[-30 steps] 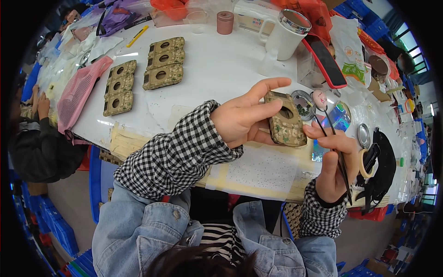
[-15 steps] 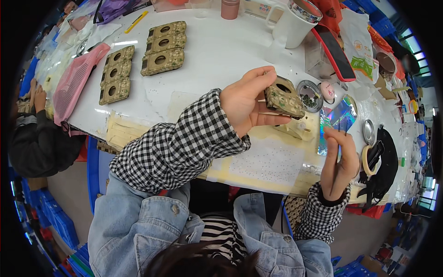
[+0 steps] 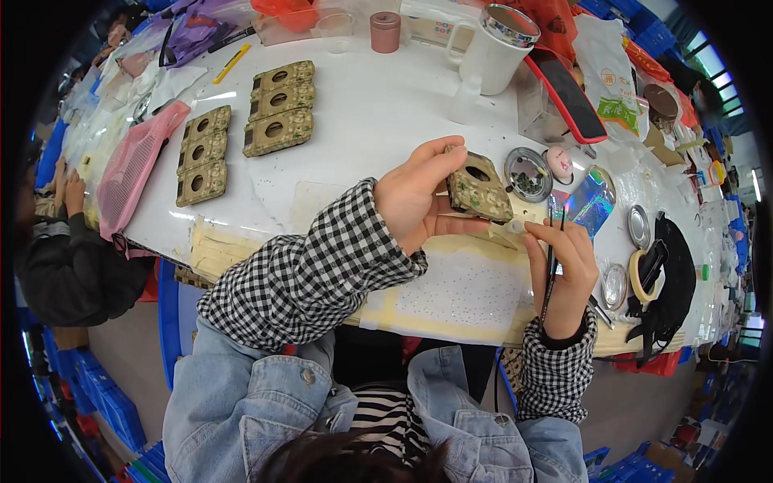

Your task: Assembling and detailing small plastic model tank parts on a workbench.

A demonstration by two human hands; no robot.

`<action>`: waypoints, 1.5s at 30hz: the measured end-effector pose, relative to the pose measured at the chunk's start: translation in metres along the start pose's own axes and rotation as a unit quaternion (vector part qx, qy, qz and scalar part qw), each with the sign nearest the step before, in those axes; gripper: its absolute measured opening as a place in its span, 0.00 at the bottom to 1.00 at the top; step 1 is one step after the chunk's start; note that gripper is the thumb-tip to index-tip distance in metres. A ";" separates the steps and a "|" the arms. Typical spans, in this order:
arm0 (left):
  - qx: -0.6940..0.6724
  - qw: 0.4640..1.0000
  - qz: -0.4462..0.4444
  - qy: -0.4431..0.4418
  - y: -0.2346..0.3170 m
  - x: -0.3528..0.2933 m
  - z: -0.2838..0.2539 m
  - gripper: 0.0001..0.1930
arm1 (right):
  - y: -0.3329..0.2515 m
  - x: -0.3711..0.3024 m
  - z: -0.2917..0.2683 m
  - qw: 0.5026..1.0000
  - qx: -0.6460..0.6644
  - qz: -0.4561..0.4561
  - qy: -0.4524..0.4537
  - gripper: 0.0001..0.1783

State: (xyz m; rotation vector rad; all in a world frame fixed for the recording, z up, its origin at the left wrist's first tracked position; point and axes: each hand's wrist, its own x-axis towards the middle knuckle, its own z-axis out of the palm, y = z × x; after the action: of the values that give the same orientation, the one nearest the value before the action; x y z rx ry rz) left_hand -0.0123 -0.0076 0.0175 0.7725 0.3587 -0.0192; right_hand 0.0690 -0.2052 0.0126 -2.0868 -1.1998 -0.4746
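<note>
My left hand (image 3: 415, 193) holds a camouflage-patterned, box-shaped piece (image 3: 481, 187) with a dark round hole in its face. The thumb lies along its upper edge and the fingers support it from below. Close by on the right, my right hand (image 3: 566, 270) pinches a slim black tool (image 3: 551, 283). Its upper end looks forked, like tweezers, but the exact kind is unclear. The tool is apart from the piece. Just beyond the hands sits a round clear dish (image 3: 528, 175) with small dark green bits, beside a pink-and-white oval object (image 3: 559, 163).
Several matching camouflage pieces (image 3: 278, 109) stand in two rows at the left. A white dotted sheet (image 3: 455, 282) lies under my hands. Around them are a pink mesh basket (image 3: 137, 173), white mug (image 3: 493, 56), red-cased phone (image 3: 568, 97), tape roll (image 3: 644, 278) and black pouch (image 3: 676, 282).
My right hand has moved left, nearer the camouflage piece, and the slim black tool now shows clearly in its fingers. The whole view has shifted slightly; my left hand keeps its hold.
</note>
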 end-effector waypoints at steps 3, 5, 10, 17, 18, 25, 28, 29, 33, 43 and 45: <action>0.000 1.000 -0.001 -0.003 -0.001 0.000 0.000 0.26 | -0.005 0.003 -0.007 0.999 0.025 0.010 0.035 0.11; 0.010 1.000 -0.007 -0.004 -0.001 -0.001 0.001 0.27 | -0.011 0.007 -0.015 0.996 0.058 0.030 0.066 0.10; 0.036 0.999 -0.032 -0.020 0.000 -0.004 0.004 0.27 | -0.026 0.016 -0.020 0.972 0.196 0.077 0.099 0.05; 0.045 0.998 -0.037 -0.036 -0.001 -0.005 0.006 0.26 | -0.026 0.025 0.002 0.950 0.301 0.073 0.044 0.04; 0.044 0.998 -0.038 -0.037 -0.001 -0.006 0.007 0.26 | -0.027 0.024 0.003 0.947 0.307 0.083 0.042 0.04; 0.043 0.997 -0.042 -0.049 -0.001 -0.006 0.007 0.26 | -0.026 0.023 0.004 0.946 0.307 0.098 0.030 0.04; 0.050 0.997 -0.041 -0.046 -0.001 -0.007 0.007 0.26 | -0.026 0.024 0.003 0.948 0.304 0.094 0.024 0.04; 0.052 0.997 -0.041 -0.045 0.000 -0.007 0.008 0.26 | -0.027 0.024 0.003 0.947 0.307 0.095 0.026 0.04; 0.051 0.997 -0.042 -0.043 0.000 -0.008 0.008 0.26 | -0.028 0.024 0.004 0.944 0.312 0.100 0.027 0.04; 0.050 0.997 -0.043 -0.043 0.000 -0.007 0.007 0.26 | -0.025 0.024 0.003 0.951 0.295 0.088 0.018 0.03; 0.049 0.997 -0.044 -0.039 0.000 -0.007 0.007 0.27 | -0.024 0.023 0.004 0.941 0.321 0.105 0.033 0.04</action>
State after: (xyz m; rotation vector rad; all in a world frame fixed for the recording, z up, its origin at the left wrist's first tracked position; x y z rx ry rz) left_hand -0.0162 -0.0133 0.0243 0.8493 0.3188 -0.1494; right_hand 0.0597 -0.1798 0.0325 -1.5872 -0.9154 -0.0340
